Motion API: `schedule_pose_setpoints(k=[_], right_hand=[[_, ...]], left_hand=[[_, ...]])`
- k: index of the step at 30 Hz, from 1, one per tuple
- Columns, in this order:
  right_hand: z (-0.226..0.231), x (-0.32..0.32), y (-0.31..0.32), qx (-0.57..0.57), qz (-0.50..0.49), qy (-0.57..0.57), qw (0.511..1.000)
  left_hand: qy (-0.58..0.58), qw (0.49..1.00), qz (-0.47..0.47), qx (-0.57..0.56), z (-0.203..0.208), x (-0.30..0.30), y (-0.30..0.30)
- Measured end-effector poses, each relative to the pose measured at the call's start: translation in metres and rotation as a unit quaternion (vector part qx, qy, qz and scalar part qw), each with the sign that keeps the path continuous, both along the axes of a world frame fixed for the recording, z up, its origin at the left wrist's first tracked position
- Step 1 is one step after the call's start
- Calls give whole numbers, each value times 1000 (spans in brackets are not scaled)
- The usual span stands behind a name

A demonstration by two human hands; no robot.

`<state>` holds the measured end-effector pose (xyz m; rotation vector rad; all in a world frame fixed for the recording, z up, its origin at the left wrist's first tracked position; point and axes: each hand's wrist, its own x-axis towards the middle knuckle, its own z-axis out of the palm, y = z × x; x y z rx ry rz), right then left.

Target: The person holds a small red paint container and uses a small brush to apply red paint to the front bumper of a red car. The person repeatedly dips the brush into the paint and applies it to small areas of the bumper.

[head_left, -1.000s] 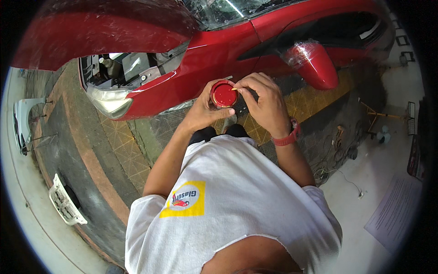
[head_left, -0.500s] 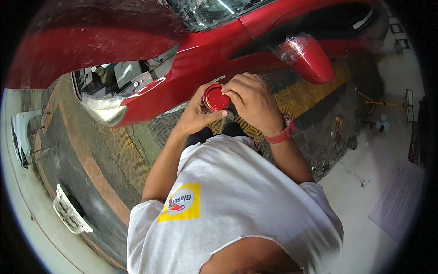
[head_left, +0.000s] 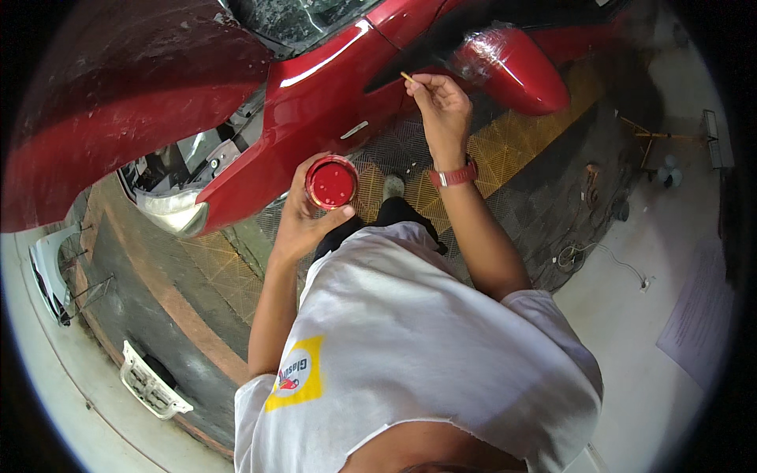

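Right hand (head_left: 446, 109) pinches a thin, pale-yellow stick (head_left: 407, 77) just left of the glossy red, plastic-wrapped car mirror (head_left: 524, 75), left hand (head_left: 302, 217) curled around a round, red-filled cup (head_left: 354, 177) farther left of it.

1. The right hand (head_left: 443, 106) is now apart from the cup of red liquid (head_left: 332, 184), raised beside the red car (head_left: 311, 106).
2. The thin stick (head_left: 407, 77), earlier over the cup, points toward the car.

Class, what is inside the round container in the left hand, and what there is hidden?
The round container in the left hand holds what looks like pale-spotted red liquid; this covers the container's bottom, which cannot be seen.
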<state>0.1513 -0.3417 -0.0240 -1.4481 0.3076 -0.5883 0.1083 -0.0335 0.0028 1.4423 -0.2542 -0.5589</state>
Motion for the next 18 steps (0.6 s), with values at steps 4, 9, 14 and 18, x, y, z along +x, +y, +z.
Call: schedule_pose_setpoints(k=[4, 9, 14, 18], right_hand=[[-32, 29, -11, 129, -56, -12, 990], [-45, 50, -13, 144, -86, 5, 986], [-55, 59, -9, 118, -102, 29, 987], [-51, 63, -6, 95, -103, 41, 989]], left_hand=[[15, 999, 28, 3, 9, -11, 13], [35, 997, 62, 17, 21, -25, 21], [36, 996, 67, 37, 28, -28, 23], [14, 997, 68, 46, 34, -25, 17]])
